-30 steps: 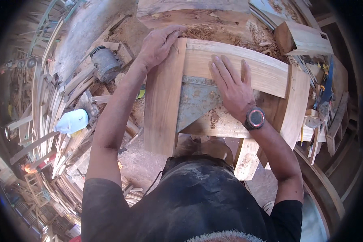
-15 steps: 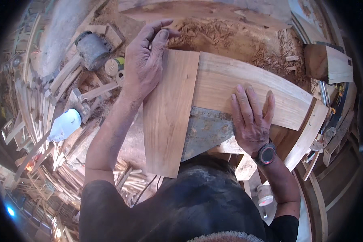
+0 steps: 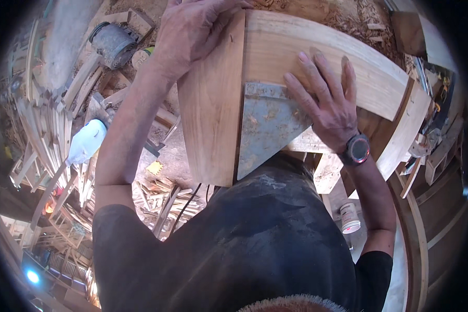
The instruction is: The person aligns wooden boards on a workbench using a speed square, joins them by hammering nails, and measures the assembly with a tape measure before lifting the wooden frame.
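My right hand (image 3: 327, 106) lies flat with fingers spread on a pale curved wooden board (image 3: 317, 57). Its thumb side covers part of a grey, triangular metal plate (image 3: 270, 125) set against the boards. A straight wooden board (image 3: 213, 114) runs toward my body, its side against the curved board's end and the plate's edge. Over its far end is my left hand (image 3: 195, 34), fingers bent together and reaching to the corner where the two boards meet. The top of the picture cuts off part of these fingers, so what they pinch cannot be made out.
Wood shavings (image 3: 366, 21) cover the far surface. A grey motor-like cylinder (image 3: 113, 46) and a translucent white jug (image 3: 87, 139) stand among offcuts at left. Thin wood strips (image 3: 161, 205) lie below. A white tub (image 3: 349, 218) is at lower right, beside my right forearm.
The boards and metal plate sit higher in the picture. My left hand has gone from beside the straight board's far end to over its corner. The right hand stays flat on the curved board.
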Demonstrator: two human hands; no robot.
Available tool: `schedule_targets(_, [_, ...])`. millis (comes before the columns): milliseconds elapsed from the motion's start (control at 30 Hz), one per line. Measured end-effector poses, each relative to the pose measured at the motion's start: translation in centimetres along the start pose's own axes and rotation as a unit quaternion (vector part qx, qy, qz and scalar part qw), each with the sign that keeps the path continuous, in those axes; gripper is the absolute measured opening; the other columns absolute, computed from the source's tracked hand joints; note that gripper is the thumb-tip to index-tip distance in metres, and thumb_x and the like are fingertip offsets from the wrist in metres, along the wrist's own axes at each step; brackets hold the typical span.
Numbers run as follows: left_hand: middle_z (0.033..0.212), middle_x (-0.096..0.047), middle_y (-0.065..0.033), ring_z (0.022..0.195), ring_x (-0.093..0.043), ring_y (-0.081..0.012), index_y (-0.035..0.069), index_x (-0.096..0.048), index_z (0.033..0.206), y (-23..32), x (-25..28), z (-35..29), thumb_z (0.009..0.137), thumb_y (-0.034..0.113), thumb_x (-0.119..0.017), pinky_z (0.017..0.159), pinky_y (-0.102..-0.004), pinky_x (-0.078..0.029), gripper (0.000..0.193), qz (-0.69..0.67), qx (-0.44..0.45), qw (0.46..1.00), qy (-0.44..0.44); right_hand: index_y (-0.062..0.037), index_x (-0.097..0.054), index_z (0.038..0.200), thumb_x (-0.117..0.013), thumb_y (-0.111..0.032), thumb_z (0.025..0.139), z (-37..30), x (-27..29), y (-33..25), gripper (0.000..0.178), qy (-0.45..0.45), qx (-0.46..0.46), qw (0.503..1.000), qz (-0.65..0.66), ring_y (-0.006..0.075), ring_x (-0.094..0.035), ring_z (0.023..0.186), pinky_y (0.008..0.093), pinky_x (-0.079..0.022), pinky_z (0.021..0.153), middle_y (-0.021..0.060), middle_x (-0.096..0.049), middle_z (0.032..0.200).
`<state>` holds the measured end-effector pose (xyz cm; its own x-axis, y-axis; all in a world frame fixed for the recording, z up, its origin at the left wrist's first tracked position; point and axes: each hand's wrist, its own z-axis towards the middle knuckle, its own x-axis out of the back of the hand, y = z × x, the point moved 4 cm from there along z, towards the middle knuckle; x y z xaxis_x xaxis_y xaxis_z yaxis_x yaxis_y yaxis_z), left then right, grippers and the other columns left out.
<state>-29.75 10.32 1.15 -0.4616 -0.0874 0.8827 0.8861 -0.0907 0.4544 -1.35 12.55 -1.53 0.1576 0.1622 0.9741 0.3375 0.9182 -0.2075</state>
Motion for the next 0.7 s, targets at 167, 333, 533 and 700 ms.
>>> schedule_targets(167, [0.122,-0.076,-0.0072,0.121,-0.067,-0.0281,0.015,-0.068,0.135,1.6,1.1,0.3,0.093,0.003,-0.058,0.114,-0.0496,-0.038,0.045,-0.035,-0.023,0.999,-0.012,-0.0225,-0.049,0.157,-0.065,-0.009,0.089,-1.2,2.0,1.7,0.071,0.009,0.011,0.994,0.104,0.0280,-0.043,0.152,0.0557,-0.023,0.130,0.0071,-0.045,0.164])
schedule_targets(333, [0.126,-0.074,-0.0123,0.123,-0.066,-0.0330,0.008,-0.068,0.131,1.5,1.0,0.1,0.100,0.008,-0.056,0.109,-0.0445,-0.045,0.034,-0.046,-0.027,0.999,-0.004,-0.0080,-0.050,0.155,-0.064,-0.004,0.087,-3.7,4.3,6.1,0.069,0.128,-0.059,0.982,0.124,0.0354,-0.049,0.146,0.0506,-0.034,0.124,0.0150,-0.056,0.154])
schedule_targets(533, [0.128,-0.072,-0.0173,0.126,-0.065,-0.0351,0.002,-0.070,0.125,1.3,0.6,0.6,0.104,0.014,-0.054,0.109,-0.0430,-0.049,0.029,-0.060,-0.058,0.996,0.003,-0.0212,-0.048,0.159,-0.058,-0.002,0.090,-6.2,5.3,12.6,0.072,0.128,-0.246,0.961,-0.027,0.0376,-0.055,0.137,0.0466,-0.041,0.119,0.0173,-0.060,0.147])
schedule_targets(700, [0.129,-0.072,-0.0178,0.126,-0.066,-0.0353,0.001,-0.070,0.126,1.1,0.4,0.7,0.105,0.015,-0.053,0.109,-0.0434,-0.049,0.030,-0.052,-0.043,0.998,0.007,-0.0164,-0.044,0.161,-0.066,-0.017,0.094,-6.6,5.1,12.4,0.070,0.108,-0.235,0.966,0.007,0.0387,-0.051,0.140,0.0469,-0.041,0.119,0.0199,-0.051,0.154])
